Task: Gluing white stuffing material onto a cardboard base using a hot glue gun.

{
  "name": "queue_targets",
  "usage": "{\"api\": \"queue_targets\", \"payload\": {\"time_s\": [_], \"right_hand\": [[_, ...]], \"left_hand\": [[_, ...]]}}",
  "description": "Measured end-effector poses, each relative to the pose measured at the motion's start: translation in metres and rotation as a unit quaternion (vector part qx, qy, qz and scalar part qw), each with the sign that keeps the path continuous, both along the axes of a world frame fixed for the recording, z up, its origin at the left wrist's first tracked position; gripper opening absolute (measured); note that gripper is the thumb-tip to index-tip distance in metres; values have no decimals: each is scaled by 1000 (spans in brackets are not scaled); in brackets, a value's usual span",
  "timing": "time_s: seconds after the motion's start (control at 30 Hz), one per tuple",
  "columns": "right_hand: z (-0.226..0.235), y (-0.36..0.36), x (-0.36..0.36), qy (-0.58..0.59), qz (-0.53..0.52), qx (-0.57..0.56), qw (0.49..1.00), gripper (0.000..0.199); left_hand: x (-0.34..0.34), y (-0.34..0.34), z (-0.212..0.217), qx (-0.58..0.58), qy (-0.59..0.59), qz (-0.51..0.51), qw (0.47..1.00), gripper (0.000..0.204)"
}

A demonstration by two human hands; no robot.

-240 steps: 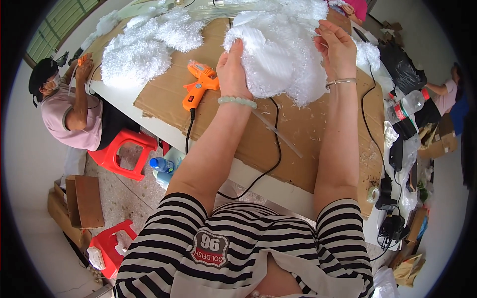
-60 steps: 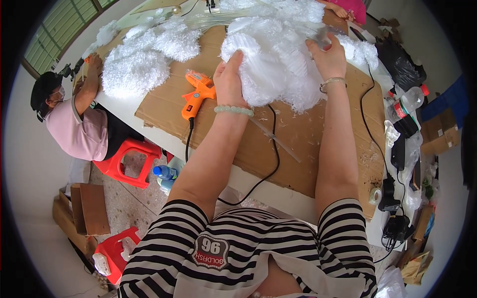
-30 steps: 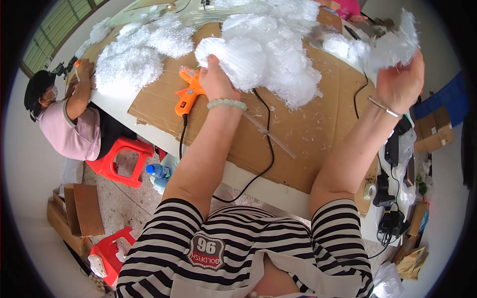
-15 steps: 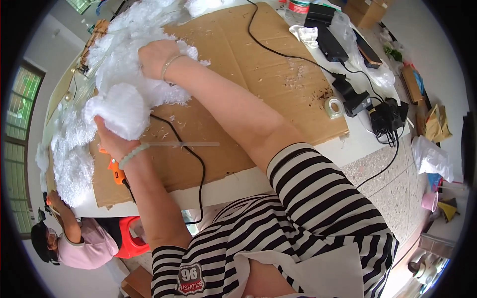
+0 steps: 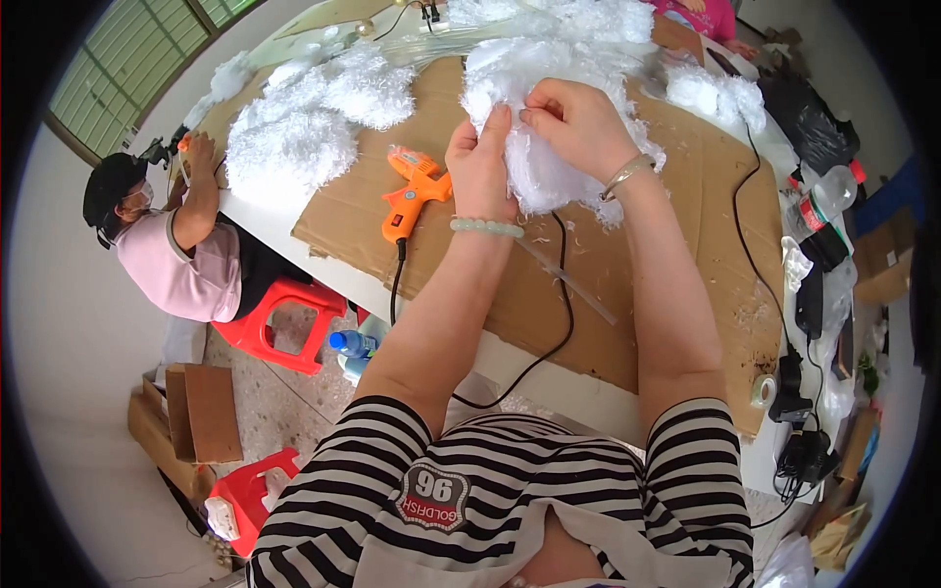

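Observation:
A soft white fluffy bundle (image 5: 539, 174) is gripped in my left hand (image 5: 482, 167), thumb pressed on its upper side. My right hand (image 5: 580, 125) is closed in a pinch at the bundle's top, close to my left thumb; what lies between its fingertips is too small to make out. Behind both hands spreads a pile of shredded white fluff (image 5: 608, 61). An orange glue gun (image 5: 410, 199) lies on the cardboard sheet (image 5: 701, 265), left of my left hand. A thin clear strip (image 5: 580, 292) lies on the cardboard below the bundle.
More white fluff (image 5: 294, 137) lies left. A black cable (image 5: 569, 323) crosses the cardboard's front edge; another (image 5: 740, 196) runs along the right. A tape roll (image 5: 764, 391), plugs and a bottle (image 5: 828, 196) stand right. A co-worker (image 5: 181, 240) sits left; another person's sleeve (image 5: 701, 15) shows far.
My right hand has drawn back from the fluff pile and come to the bundle in my left hand, now pinching. The view has swung left, showing more of the glue gun and co-worker.

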State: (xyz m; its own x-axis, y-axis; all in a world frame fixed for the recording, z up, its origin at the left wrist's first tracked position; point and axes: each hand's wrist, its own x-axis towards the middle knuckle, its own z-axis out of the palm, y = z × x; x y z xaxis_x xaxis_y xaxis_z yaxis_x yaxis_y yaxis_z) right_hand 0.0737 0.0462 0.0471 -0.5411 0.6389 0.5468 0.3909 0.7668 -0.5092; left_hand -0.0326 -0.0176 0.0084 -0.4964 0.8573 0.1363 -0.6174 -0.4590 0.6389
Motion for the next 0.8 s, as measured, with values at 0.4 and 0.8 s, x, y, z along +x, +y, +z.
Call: {"api": "queue_targets", "payload": {"time_s": [0.4, 0.8], "right_hand": [[27, 13, 45, 80, -251, 215, 940, 15], [76, -6, 112, 611, -54, -11, 790, 12]], "left_hand": [[-11, 16, -17, -45, -48, 73, 995, 11], [-12, 12, -15, 2, -108, 37, 993, 22]]}}
